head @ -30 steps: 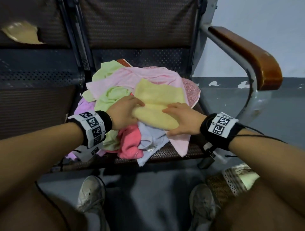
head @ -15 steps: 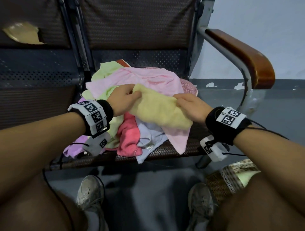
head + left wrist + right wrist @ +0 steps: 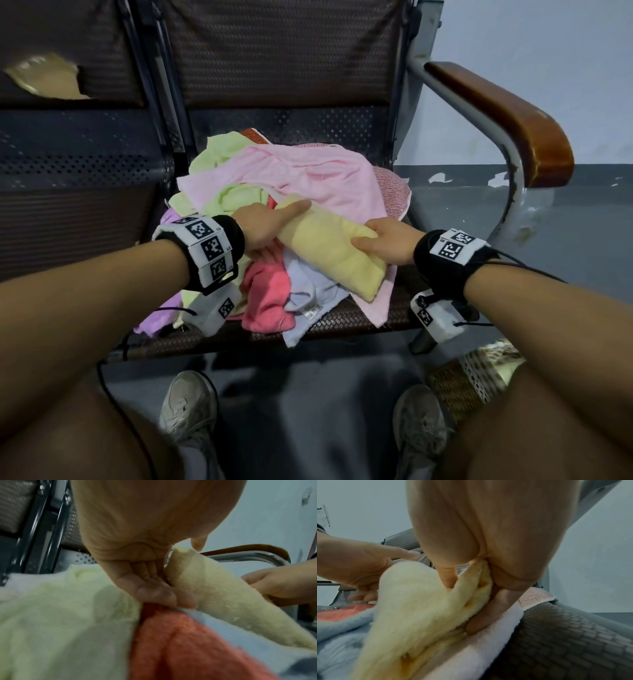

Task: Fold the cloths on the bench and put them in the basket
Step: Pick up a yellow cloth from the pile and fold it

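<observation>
Both hands hold the folded yellow cloth [image 3: 329, 253] — left hand [image 3: 263, 226] and right hand [image 3: 387, 245], fingers curled round its ends. Keep edges aligned, lift it level off the pile [image 3: 291, 185] toward the basket [image 3: 459, 383].

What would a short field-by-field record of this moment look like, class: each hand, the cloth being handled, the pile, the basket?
left hand: grips one end of the yellow cloth
right hand: grips its other end
yellow cloth: folded into a long strip, on top of the pile
pile: pink cloth, light green cloth, coral cloth and pale blue cloth, unfolded on the bench seat
basket: woven, on the floor by the right knee; contents unclear
</observation>
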`<state>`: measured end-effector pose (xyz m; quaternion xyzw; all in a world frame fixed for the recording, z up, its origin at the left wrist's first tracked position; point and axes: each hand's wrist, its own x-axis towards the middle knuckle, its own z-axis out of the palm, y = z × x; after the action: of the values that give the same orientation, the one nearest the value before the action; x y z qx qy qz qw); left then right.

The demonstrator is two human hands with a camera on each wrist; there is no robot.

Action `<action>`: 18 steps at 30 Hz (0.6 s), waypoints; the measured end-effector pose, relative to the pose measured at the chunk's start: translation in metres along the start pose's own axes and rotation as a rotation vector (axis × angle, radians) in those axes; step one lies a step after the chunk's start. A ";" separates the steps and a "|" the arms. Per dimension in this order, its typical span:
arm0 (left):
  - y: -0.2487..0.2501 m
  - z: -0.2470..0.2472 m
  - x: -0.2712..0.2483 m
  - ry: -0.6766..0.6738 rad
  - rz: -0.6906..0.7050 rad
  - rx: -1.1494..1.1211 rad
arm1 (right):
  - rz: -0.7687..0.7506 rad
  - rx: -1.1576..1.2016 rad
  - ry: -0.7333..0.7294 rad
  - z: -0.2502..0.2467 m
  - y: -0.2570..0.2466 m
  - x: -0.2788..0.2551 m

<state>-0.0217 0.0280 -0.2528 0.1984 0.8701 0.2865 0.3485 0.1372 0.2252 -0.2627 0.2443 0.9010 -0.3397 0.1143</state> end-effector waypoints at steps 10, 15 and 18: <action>0.033 0.017 -0.017 0.088 0.315 -0.642 | -0.030 -0.027 0.023 -0.023 -0.019 -0.019; 0.056 0.019 -0.043 -0.051 0.490 -0.736 | -0.278 0.481 0.133 -0.033 -0.048 -0.049; 0.063 0.018 -0.051 -0.021 0.501 -0.773 | -0.249 0.425 0.254 -0.035 -0.058 -0.061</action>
<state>0.0354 0.0545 -0.1977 0.2607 0.6212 0.6634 0.3256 0.1581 0.1893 -0.1818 0.1909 0.8396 -0.4993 -0.0963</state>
